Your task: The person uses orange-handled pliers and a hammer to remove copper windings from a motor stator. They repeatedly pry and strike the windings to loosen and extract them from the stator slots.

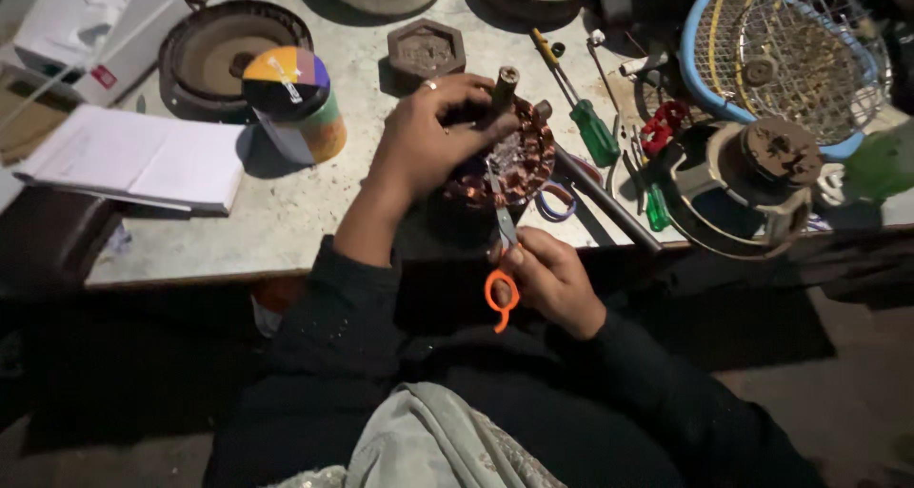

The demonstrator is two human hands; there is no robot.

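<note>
Head view shows my left hand closed over the top of a copper-wound motor stator, fingers curled round its upper edge beside the shaft that sticks up just past my fingertips. I hold the stator at the near edge of the pale workbench, tilted toward me. My right hand sits just below that grip, closed on a pair of orange-handled scissors; the blades point up into the windings and touch them, while the orange loops hang under my fingers. Right of the stator, close by, lie a green-handled screwdriver and a metal rod. Farther right stands a motor housing, with a blue-rimmed fan guard behind it. Left of my holding hand stands a multicoloured cylindrical tin, and beyond it an open notebook.
</note>
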